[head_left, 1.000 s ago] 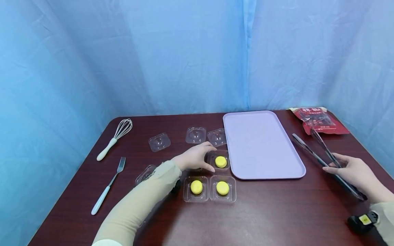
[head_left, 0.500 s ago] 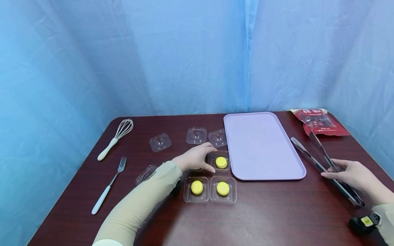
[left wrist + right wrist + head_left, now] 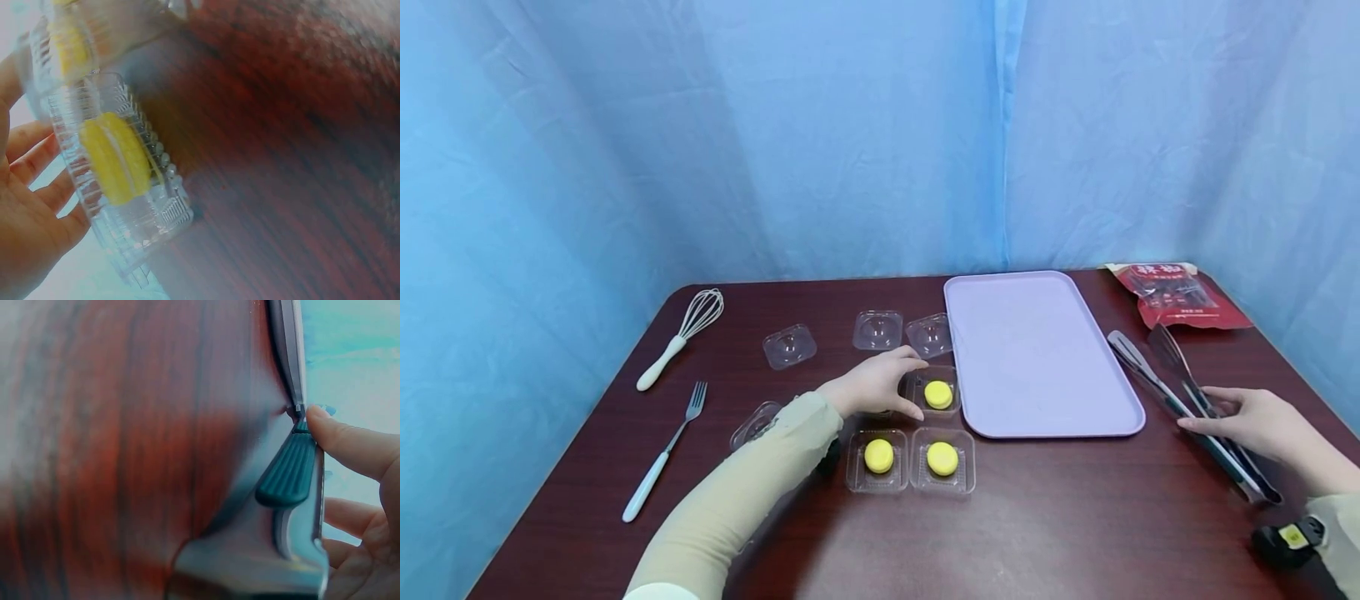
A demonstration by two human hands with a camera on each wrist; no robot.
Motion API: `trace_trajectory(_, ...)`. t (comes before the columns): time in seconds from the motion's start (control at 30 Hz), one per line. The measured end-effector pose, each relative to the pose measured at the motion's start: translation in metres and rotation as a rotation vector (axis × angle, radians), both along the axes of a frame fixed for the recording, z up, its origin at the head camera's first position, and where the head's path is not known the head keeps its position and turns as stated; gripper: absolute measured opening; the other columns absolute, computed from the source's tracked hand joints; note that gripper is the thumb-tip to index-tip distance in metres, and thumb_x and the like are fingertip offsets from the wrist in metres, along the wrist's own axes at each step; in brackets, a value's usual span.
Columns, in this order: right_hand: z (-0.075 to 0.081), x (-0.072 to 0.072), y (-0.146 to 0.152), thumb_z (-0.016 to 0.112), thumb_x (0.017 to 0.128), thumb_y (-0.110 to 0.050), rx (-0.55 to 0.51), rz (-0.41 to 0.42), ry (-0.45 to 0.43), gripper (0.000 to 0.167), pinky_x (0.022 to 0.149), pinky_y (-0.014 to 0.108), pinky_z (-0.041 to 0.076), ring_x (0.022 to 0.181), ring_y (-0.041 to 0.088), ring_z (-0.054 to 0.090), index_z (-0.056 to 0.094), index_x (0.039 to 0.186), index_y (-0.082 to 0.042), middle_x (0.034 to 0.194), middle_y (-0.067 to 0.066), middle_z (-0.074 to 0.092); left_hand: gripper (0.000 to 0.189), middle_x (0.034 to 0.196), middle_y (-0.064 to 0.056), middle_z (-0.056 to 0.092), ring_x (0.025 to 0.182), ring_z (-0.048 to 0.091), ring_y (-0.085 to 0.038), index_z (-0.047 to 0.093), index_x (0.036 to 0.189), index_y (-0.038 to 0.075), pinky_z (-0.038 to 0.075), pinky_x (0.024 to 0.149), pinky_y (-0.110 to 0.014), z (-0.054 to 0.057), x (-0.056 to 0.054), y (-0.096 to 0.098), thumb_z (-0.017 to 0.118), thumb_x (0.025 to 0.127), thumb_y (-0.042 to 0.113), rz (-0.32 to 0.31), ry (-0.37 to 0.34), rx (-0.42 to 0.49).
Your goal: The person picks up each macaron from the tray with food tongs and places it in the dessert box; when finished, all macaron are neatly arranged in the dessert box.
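My left hand (image 3: 876,385) reaches over the middle of the table, thumb and fingers spanning a square clear plastic box (image 3: 955,379) and gripping it at front and back edges. A yellow macaron (image 3: 937,394) sits inside that box. Another box (image 3: 169,206) with a macaron (image 3: 115,158) stands under the hand, mostly hidden in the head view. Nearer the front are two more boxes (image 3: 861,482), each with a yellow macaron (image 3: 879,456). At the right, my right hand (image 3: 1262,425) holds metal tongs (image 3: 1150,377) by their dark green grips (image 3: 290,469), thumb on one side and fingers on the other.
Beside the held box lies a lilac tray (image 3: 1045,350). Several clear domed lids (image 3: 877,331) are scattered behind and left of the boxes. A red food packet (image 3: 1176,296) lies at the back right. On the left are a whisk (image 3: 673,350) and a fork (image 3: 658,467).
My right hand has shifted slightly toward the front with the tongs, whose arms now stand a little closer together. My left hand and the boxes have stayed in place.
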State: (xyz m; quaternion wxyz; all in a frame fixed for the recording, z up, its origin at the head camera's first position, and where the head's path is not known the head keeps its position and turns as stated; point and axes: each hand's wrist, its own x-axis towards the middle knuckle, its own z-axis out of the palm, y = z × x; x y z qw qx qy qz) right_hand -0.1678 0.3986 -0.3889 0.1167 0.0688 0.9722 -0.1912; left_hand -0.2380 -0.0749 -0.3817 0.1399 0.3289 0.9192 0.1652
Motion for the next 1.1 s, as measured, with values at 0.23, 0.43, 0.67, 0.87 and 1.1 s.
trace_trajectory(0.23, -0.001, 0.003, 0.000, 0.068, 0.080, -0.053, -0.010, -0.021, 0.090, 0.091, 0.064, 0.049, 0.052, 0.086, 0.048, 0.055, 0.041, 0.125, 0.022, 0.102, 0.041, 0.055, 0.079, 0.138, -0.008, 0.045, 0.122, 0.050, -0.019, 0.044, 0.141, 0.008, 0.042, 0.103, -0.033, 0.001, 0.001, 0.000, 0.076, 0.077, 0.042, -0.022, 0.038, -0.044)
trace_trajectory(0.43, 0.003, 0.007, -0.006, 0.069, 0.082, -0.048, -0.018, -0.045, 0.218, 0.079, 0.060, 0.047, 0.051, 0.082, 0.046, 0.056, 0.049, 0.120, 0.019, 0.097, 0.038, 0.059, 0.085, 0.141, -0.010, 0.042, 0.126, 0.046, -0.023, 0.041, 0.143, 0.008, 0.039, 0.106, -0.035, 0.005, 0.001, -0.001, 0.077, 0.075, 0.043, -0.027, 0.064, -0.024)
trace_trajectory(0.67, 0.003, 0.008, -0.020, 0.070, 0.082, -0.046, -0.019, -0.003, 0.321, 0.070, 0.055, 0.037, 0.051, 0.084, 0.042, 0.059, 0.055, 0.119, 0.011, 0.098, 0.033, 0.063, 0.074, 0.142, -0.009, 0.041, 0.127, 0.046, -0.023, 0.042, 0.143, 0.010, 0.041, 0.105, -0.038, 0.013, 0.003, -0.009, 0.069, 0.083, 0.045, 0.030, 0.093, 0.019)
trace_trajectory(0.87, 0.019, 0.016, -0.049, 0.071, 0.082, -0.041, -0.110, 0.088, 0.301, 0.060, 0.059, 0.029, 0.048, 0.083, 0.032, 0.061, 0.059, 0.119, 0.006, 0.093, 0.024, 0.068, 0.065, 0.136, -0.011, 0.048, 0.124, 0.049, -0.026, 0.048, 0.138, 0.008, 0.041, 0.104, -0.040, 0.024, 0.014, -0.023, 0.068, 0.085, 0.042, 0.062, 0.169, 0.050)
trace_trajectory(1.1, 0.031, 0.032, -0.078, 0.073, 0.082, -0.030, -0.156, 0.174, 0.379, 0.044, 0.058, 0.014, 0.043, 0.071, -0.016, 0.049, 0.065, 0.114, 0.001, 0.086, 0.008, 0.071, 0.059, 0.132, -0.011, 0.052, 0.120, 0.052, -0.026, 0.053, 0.133, 0.006, 0.043, 0.102, -0.040, 0.029, 0.031, -0.047, 0.068, 0.086, 0.037, 0.099, 0.239, 0.084)
